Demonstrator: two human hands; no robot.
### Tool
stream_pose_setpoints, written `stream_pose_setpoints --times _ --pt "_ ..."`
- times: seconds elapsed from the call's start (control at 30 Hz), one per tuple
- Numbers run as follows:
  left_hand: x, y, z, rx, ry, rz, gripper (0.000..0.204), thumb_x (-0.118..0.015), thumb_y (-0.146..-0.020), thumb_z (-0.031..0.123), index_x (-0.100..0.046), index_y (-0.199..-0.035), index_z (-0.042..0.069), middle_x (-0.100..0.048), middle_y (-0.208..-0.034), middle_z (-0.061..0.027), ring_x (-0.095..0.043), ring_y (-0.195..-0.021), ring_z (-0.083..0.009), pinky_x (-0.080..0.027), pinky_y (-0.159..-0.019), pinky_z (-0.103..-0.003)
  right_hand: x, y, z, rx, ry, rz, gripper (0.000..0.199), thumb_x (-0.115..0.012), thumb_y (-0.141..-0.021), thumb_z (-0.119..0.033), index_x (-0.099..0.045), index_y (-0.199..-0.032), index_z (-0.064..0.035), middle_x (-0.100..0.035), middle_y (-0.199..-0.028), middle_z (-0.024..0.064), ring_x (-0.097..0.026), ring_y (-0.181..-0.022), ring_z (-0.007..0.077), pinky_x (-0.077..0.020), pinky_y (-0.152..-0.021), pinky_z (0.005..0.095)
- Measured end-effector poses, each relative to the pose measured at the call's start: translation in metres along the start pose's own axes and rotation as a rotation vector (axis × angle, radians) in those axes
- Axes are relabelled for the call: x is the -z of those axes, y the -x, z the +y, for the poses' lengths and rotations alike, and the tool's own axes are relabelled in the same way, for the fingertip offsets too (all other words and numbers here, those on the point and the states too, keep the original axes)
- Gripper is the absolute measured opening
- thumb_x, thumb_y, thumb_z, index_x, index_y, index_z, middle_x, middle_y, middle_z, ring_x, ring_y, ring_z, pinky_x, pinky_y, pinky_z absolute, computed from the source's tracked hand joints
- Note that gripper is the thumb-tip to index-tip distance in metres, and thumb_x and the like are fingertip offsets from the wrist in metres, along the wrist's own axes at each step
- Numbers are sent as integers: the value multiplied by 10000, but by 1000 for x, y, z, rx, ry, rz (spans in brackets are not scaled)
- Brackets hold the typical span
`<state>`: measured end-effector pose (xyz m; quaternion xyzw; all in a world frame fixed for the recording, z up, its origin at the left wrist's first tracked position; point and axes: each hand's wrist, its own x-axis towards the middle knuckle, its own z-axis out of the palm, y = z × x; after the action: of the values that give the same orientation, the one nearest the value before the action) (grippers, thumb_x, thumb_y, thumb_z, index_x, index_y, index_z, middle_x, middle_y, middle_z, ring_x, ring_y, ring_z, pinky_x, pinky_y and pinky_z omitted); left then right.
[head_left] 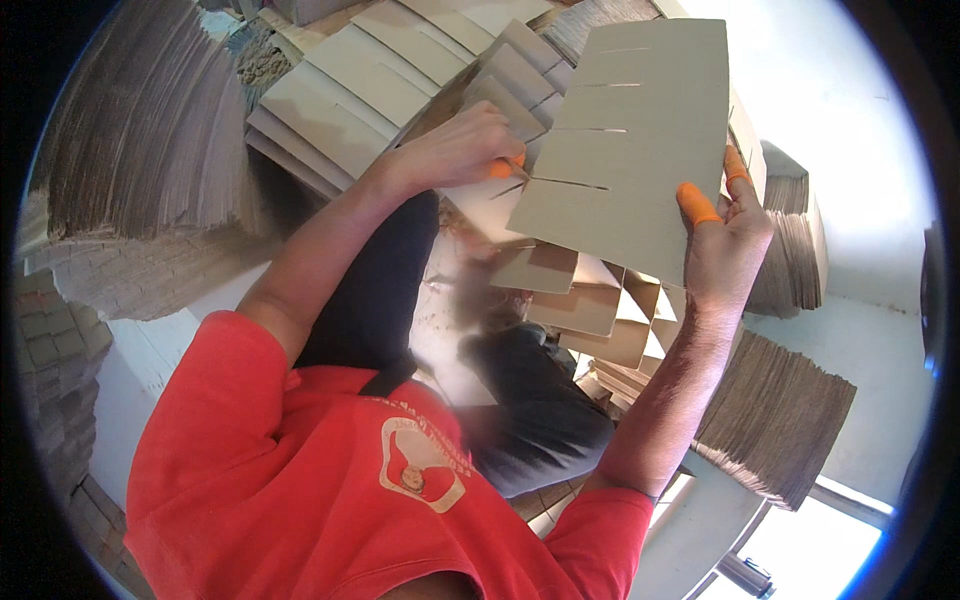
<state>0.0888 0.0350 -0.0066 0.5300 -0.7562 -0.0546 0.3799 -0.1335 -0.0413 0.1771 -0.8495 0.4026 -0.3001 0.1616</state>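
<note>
My right hand, with orange finger covers on its thumb and a finger, grips the right edge of a large slotted cardboard sheet. The sheet is raised and tilted, with several parallel slits running in from its left side. My left hand, also with orange at its fingertips, is closed in a pinch against slotted cardboard at that sheet's left edge; which layer lies between the fingers I cannot tell. Just below the sheet, interlocked cardboard dividers form open cells, partly hidden by it.
Fanned slotted sheets lie beyond my left hand. Tall cardboard stacks stand at the left, at the right and at the lower right. My dark-trousered legs are beneath my arms.
</note>
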Motion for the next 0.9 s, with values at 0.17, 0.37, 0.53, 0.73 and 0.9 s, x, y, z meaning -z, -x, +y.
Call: stream_pose_setpoints --times 0.17,0.37,0.53,0.73,0.9 --pt "-3 0 -2 36 7 9 105 -681 -743 79 -584 -730 40 -565 -689 -81 -530 -787 -264 -392 -859 -350 -1 -4 -11 -7 -91 -16 541 -647 -827 85 -501 -1348 79 -704 -962 154 -641 -844 99 -529 -679 239" --pt "-6 -3 -2 -19 42 155 111 -714 -709 104 -628 -676 43 -575 -628 -116 -555 -690 -298 -419 -757 -386 -11 2 -13 24 -18 7 536 -634 -825 82 -496 -1342 91 -684 -1098 233 -676 -978 171 -559 -800 306" --pt "-7 -3 -3 -25 90 225 148 -725 -675 102 -600 -648 26 -553 -594 -135 -558 -643 -333 -444 -673 -417 -13 5 -26 -94 -44 -70 546 -643 -812 84 -502 -1339 87 -706 -1060 190 -676 -937 141 -545 -756 287" --pt "-8 -4 -4 -77 118 249 183 -704 -653 75 -543 -600 6 -530 -583 -152 -545 -628 -347 -435 -638 -418 -40 7 0 87 33 -113 483 -651 -791 80 -576 -1266 45 -686 -911 218 -691 -795 209 -524 -657 328" --pt "-4 -2 -4 56 61 15 114 -717 -742 93 -619 -753 36 -609 -737 -98 -545 -834 -289 -414 -863 -392 -63 3 -1 -11 5 -302 523 -617 -840 88 -467 -1340 115 -604 -1261 238 -612 -1118 218 -512 -908 333"
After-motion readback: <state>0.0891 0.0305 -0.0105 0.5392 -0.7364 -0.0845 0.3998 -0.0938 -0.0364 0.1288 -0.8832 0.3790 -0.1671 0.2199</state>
